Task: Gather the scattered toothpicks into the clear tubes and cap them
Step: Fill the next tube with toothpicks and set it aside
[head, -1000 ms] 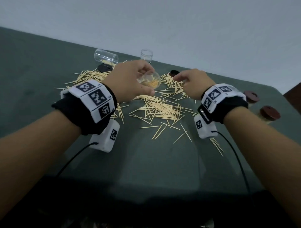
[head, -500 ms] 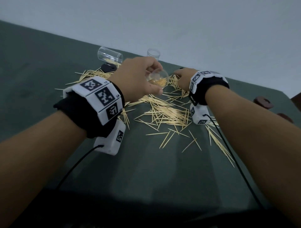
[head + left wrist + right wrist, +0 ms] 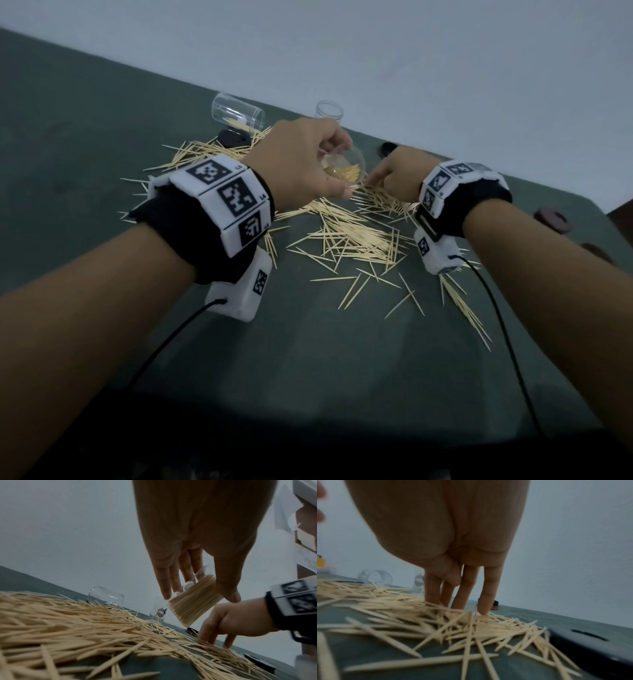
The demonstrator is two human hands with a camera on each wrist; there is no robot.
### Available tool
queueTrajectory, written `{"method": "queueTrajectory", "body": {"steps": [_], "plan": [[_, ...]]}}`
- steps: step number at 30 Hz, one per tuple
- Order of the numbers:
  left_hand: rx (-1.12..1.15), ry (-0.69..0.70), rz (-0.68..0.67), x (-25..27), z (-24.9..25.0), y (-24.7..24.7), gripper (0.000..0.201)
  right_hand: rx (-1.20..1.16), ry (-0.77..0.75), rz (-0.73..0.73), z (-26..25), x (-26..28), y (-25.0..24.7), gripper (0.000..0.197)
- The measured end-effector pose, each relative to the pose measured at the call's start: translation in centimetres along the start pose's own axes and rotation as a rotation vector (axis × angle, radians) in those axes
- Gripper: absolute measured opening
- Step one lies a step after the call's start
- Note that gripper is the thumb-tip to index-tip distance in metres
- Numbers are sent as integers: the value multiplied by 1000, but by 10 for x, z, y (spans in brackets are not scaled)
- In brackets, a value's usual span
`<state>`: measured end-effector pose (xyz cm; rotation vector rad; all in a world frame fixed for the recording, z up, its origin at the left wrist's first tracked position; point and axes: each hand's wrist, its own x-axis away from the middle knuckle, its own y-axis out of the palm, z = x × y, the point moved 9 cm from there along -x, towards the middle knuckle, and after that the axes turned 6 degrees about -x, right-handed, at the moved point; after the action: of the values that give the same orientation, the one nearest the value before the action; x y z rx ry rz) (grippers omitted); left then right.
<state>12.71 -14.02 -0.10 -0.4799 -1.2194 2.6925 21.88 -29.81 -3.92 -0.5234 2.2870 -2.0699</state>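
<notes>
My left hand grips a clear tube packed with toothpicks and holds it tilted just above the table, thumb on one side and fingers on the other. Loose toothpicks lie scattered across the dark green table. My right hand is directly right of the tube. Its straight fingers point down and touch the toothpick pile. I cannot see any toothpick pinched between them.
A clear tube lies on its side at the back left with a dark cap in front of it. An open tube stands upright behind my left hand. Another dark cap and two brown caps lie to the right.
My right hand has moved left and down onto the pile, right beside the tube. My left hand still holds the tilted tube in about the same place.
</notes>
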Motion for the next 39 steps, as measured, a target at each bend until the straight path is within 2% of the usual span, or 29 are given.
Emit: {"method": "queueTrajectory", "body": {"steps": [3,5,7,9,13,16,20,27,32,33,37,39], "plan": [[-5,8,-11,4,4,2,60,-131,8,-9,14,20,-7,57],[-20,7,-21,6,6,3,61,-172,44,102,29,23,-23,57],[-40,2,-32,8,6,5,61,-115,86,178,46,22,-32,52],[-60,-7,-37,9,5,6,60,-21,142,130,58,21,-24,47],[-81,-29,-45,10,1,7,59,121,200,-8,63,22,1,50],[-87,-31,-52,9,1,9,58,149,149,2,47,20,1,50],[-86,-37,-65,8,0,11,59,-3,78,55,29,25,0,46],[-40,-59,-60,11,-2,8,58,-182,-60,9,-2,56,16,54],[-45,-59,-68,14,-3,9,61,-202,-175,57,-11,74,20,35],[-45,-61,-69,16,-4,10,61,-166,-186,56,-12,77,20,40],[-43,-75,-65,21,-7,12,56,-60,-63,-90,5,80,34,102],[-51,-78,-62,23,-8,12,56,16,-34,-146,10,79,45,119]]}}
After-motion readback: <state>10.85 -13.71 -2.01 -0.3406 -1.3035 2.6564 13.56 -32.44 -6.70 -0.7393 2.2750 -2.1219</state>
